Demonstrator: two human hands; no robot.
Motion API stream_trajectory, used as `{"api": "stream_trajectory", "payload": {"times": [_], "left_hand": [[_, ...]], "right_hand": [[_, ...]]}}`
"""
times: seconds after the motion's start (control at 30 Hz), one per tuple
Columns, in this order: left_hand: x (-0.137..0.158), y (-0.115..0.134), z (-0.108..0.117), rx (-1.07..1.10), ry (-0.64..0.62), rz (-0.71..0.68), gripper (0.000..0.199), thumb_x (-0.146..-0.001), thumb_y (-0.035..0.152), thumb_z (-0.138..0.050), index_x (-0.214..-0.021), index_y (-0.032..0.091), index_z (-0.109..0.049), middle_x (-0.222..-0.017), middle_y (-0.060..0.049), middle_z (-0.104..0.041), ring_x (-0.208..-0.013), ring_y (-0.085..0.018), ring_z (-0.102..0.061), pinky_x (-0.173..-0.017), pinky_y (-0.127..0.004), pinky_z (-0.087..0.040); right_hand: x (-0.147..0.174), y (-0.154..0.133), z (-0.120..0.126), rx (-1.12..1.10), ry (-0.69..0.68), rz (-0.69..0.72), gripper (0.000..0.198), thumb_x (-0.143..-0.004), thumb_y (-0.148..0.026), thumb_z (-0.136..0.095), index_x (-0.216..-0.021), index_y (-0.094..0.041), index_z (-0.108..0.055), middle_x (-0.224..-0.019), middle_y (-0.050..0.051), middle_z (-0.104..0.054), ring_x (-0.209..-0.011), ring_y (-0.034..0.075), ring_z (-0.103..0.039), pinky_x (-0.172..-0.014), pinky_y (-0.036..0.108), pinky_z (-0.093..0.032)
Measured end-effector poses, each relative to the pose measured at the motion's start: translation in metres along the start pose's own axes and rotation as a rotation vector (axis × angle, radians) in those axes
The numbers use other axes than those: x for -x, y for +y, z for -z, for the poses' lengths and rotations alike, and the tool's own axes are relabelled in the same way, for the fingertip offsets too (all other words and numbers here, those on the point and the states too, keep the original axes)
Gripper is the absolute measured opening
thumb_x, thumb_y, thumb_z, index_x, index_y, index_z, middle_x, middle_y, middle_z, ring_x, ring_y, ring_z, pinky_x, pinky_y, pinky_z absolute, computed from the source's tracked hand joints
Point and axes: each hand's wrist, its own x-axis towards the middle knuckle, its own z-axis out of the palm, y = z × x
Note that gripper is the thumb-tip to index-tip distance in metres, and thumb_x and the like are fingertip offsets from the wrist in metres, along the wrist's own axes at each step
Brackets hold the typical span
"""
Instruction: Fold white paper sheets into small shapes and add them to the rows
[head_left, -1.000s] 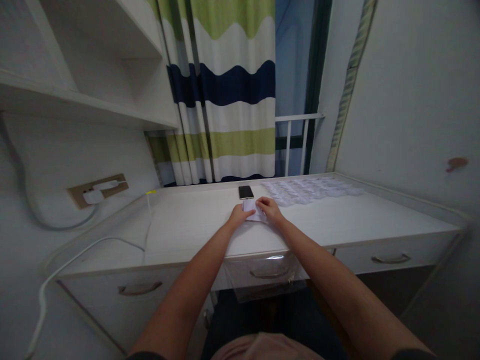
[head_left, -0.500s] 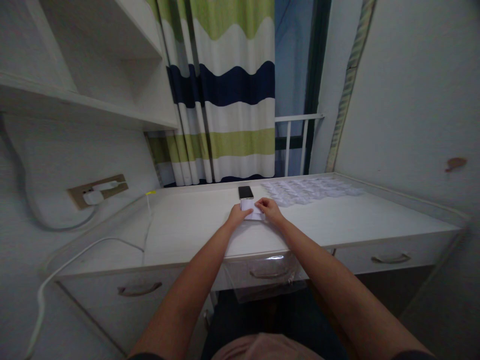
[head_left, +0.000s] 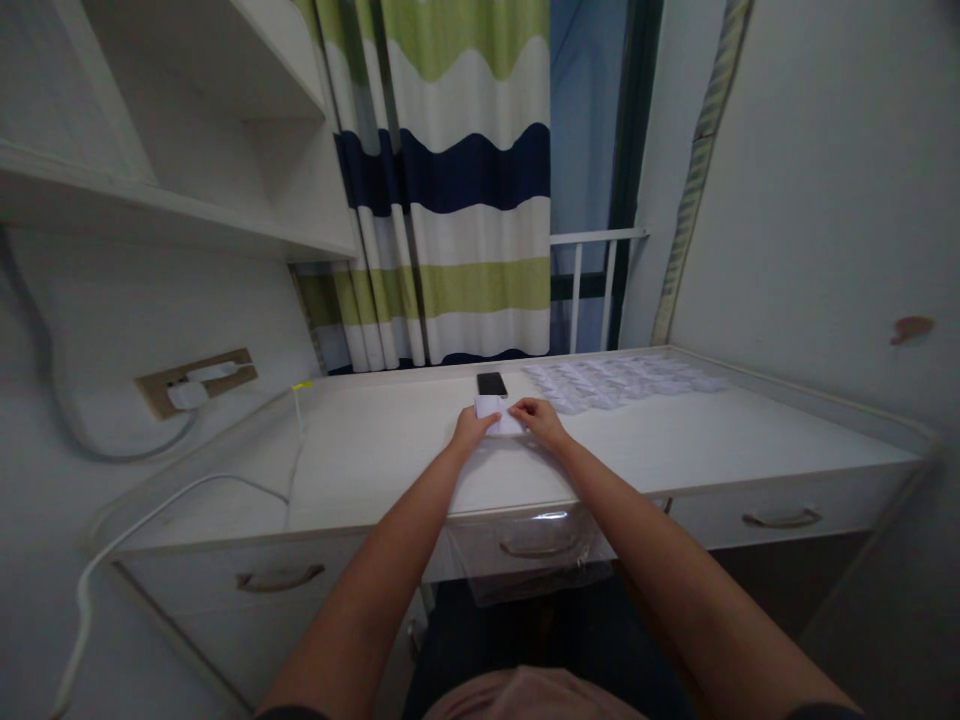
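White paper (head_left: pixel 487 404) sat at the counter (head_left: pixel 360 440), just nearer than the phone (head_left: pixel 492 384), left hand (head_left: pixel 471 429) gripping its left side, right hand (head_left: pixel 537 418) pinching its right; steady left hold, light right touch judged best.

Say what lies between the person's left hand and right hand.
The head view shows white paper between the left hand and right hand, touched by both.

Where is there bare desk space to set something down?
Bare white desktop: between thin white cable and left hand; between right hand, clustered white pieces and front edge. Crowded: white paper between hands, black rectangular phone just beyond.
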Motion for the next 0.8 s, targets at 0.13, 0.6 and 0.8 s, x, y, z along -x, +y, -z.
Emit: {"api": "stream_trajectory", "payload": {"times": [0.13,0.6,0.8], "left_hand": [[-0.0021,-0.0024,0.0008,0.033,0.021,0.007,0.033,-0.058,0.020,-0.067,-0.088,0.006,-0.065,-0.084,-0.011,-0.068,-0.078,-0.021,-0.061,-0.066,-0.026,-0.046],[0.0005,-0.0065,-0.0041,-0.075,-0.194,-0.024,0.028,-0.061,0.021,-0.068,-0.085,0.008,-0.065,-0.084,-0.010,-0.068,-0.076,-0.020,-0.062,-0.066,-0.027,-0.046],[0.0006,-0.0018,-0.0034,-0.023,-0.175,-0.227,0.032,-0.069,0.017,-0.060,-0.100,0.012,-0.063,-0.103,-0.009,-0.065,-0.091,-0.019,-0.059,-0.081,-0.027,-0.044]], "right_hand": [[-0.0007,-0.0006,0.0004,-0.011,-0.009,-0.004,0.032,-0.062,-0.046,-0.058,-0.060,-0.014,-0.059,-0.046,-0.003,-0.045,-0.045,0.008,-0.036,-0.045,0.023,-0.027],[0.0010,-0.0030,0.0027,-0.065,-0.007,-0.020,0.031,-0.060,-0.045,-0.061,-0.062,-0.014,-0.061,-0.051,-0.001,-0.052,-0.050,0.010,-0.041,-0.047,0.023,-0.029],[-0.0020,0.0008,0.0034,-0.117,-0.005,-0.066,0.029,-0.056,-0.043,-0.062,-0.058,-0.014,-0.058,-0.048,-0.002,-0.049,-0.047,0.009,-0.040,-0.045,0.023,-0.027]]}}
